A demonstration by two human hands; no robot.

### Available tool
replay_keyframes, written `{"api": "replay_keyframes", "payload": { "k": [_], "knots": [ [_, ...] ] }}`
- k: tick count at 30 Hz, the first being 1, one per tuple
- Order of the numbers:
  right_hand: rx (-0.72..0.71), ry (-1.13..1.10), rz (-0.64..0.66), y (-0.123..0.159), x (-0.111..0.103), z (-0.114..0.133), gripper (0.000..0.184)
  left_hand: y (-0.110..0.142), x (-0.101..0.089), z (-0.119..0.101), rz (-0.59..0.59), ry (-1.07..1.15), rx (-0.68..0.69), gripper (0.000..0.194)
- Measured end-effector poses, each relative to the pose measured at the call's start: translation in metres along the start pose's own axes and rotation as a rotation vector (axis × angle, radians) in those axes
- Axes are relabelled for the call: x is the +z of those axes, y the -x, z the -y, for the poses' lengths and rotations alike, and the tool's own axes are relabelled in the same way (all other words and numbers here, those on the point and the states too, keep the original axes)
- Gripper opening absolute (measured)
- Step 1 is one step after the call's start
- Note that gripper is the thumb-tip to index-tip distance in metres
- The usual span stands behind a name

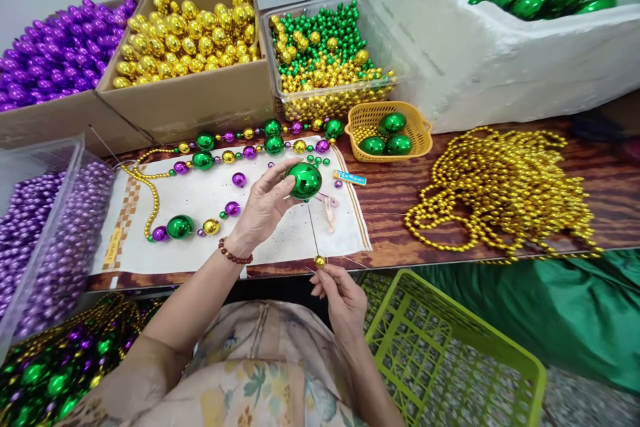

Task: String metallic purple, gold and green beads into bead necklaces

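My left hand (pixel 267 203) grips a large shiny green bead (pixel 305 181) above the white cloth (pixel 280 240). From the bead's underside a thin dark needle or wire (pixel 313 230) runs down to a small gold bead (pixel 319 261). My right hand (pixel 341 297) pinches just below that gold bead, at the table's front edge. Strung green, purple and gold beads (pixel 203 160) lie along the back of the cloth. Another green bead (pixel 180 227) sits on the cloth's left, joined to a gold bead chain. Loose purple beads (pixel 239 179) and a pink clip (pixel 329 210) are near my hands.
A yellow basket (pixel 423 150) holds several green beads. Gold bead strands (pixel 515 200) are heaped at the right. Cardboard boxes (pixel 195 103), a clear bin (pixel 335 90) and a foam box (pixel 500 67) line the back. A green crate (pixel 465 307) stands below the edge.
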State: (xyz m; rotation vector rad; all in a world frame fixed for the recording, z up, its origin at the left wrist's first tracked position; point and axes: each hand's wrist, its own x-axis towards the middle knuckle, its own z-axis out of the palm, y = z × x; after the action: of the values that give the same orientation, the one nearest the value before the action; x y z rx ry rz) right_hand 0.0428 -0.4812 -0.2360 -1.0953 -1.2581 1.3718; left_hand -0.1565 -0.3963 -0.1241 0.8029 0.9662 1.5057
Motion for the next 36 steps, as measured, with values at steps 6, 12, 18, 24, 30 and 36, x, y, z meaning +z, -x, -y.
{"api": "replay_keyframes", "payload": {
  "k": [6,12,18,24,30,36],
  "knots": [
    [0.006,0.009,0.005,-0.001,0.002,0.002,0.016,-0.001,0.002,0.001,-0.003,0.022,0.008,0.035],
    [0.010,0.006,0.003,-0.001,0.002,0.001,0.018,0.000,0.001,0.000,-0.006,0.033,-0.004,0.034],
    [0.007,0.024,0.021,-0.002,0.003,0.003,0.019,0.001,0.000,0.001,0.010,0.023,-0.026,0.034],
    [0.007,0.014,0.006,-0.005,0.006,0.008,0.019,0.005,0.004,0.004,0.014,0.052,-0.024,0.033],
    [-0.071,0.007,-0.052,-0.013,0.016,0.017,0.020,0.021,0.011,0.008,0.048,-0.076,0.099,0.036],
    [-0.104,-0.013,-0.051,-0.020,0.022,0.022,0.020,0.039,0.020,0.007,0.077,-0.246,0.270,0.041]
  ]
}}
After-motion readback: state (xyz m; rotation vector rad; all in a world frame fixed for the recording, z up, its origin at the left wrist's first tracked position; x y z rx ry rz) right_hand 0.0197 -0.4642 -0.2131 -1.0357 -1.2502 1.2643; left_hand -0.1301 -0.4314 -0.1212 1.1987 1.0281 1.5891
